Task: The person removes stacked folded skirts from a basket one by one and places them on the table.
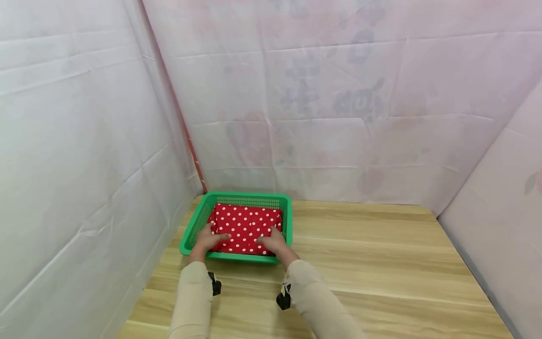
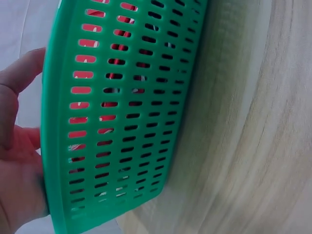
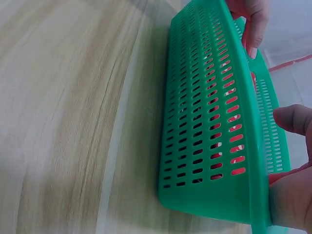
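Observation:
A folded red cloth with white polka dots (image 1: 243, 227) lies inside a green plastic basket (image 1: 245, 258). My left hand (image 1: 206, 239) reaches over the front rim onto the cloth's left side, its thumb spread across the top. At the cloth's right side rests my right hand (image 1: 276, 242), thumb pointing inward over the dots. Through the slotted basket wall (image 2: 63, 122) in the left wrist view, red fabric shows. Both hands appear in the right wrist view, the thumb of the right one raised apart from its fingers. Some fingertips are hidden behind the rim.
The basket stands at the back left of a wood-grain table (image 1: 381, 263), near pale sheeting (image 1: 106, 141) on the left and behind it. Bare tabletop stretches to the right. Black wrist cameras (image 1: 284, 297) sit under both forearms.

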Tool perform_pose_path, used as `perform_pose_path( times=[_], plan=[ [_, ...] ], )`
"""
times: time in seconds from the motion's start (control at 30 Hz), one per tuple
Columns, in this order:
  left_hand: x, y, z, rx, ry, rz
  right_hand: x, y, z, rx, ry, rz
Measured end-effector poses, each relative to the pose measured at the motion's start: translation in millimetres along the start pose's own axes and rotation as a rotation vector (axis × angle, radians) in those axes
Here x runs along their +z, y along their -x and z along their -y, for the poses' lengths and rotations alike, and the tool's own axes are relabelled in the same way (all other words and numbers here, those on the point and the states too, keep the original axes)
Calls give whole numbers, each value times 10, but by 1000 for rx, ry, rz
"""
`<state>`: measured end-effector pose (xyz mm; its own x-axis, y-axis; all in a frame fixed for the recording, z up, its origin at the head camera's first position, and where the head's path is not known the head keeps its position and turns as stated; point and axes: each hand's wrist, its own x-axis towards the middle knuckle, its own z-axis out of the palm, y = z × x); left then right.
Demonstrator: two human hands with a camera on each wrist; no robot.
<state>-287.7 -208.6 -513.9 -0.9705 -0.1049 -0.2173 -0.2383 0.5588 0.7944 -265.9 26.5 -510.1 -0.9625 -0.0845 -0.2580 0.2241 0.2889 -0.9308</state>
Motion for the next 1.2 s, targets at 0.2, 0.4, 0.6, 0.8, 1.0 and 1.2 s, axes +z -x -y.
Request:
perform_pose_path(
  times=[0.2, 0.4, 0.6, 0.8, 1.0, 1.2],
  plan=[
    [-3, 98, -16, -46, 15, 40, 36, -19, -32, 15, -5, 62],
    [-26, 73, 49, -20, 107, 22, 26, -36, -60, 0, -80, 48],
    [-62, 60, 75, -37, 176, -1, 5, -72, -77, 21, -159, 65],
    [-49, 78, 62, -66, 144, 90, -22, -84, -107, 46, -282, 133],
    [-1, 106, 79, -4, 198, 3, -57, -60, -129, 57, -325, 174],
    [17, 101, 92, 32, 259, -56, -84, -77, -171, 52, -407, 225]
  ],
)
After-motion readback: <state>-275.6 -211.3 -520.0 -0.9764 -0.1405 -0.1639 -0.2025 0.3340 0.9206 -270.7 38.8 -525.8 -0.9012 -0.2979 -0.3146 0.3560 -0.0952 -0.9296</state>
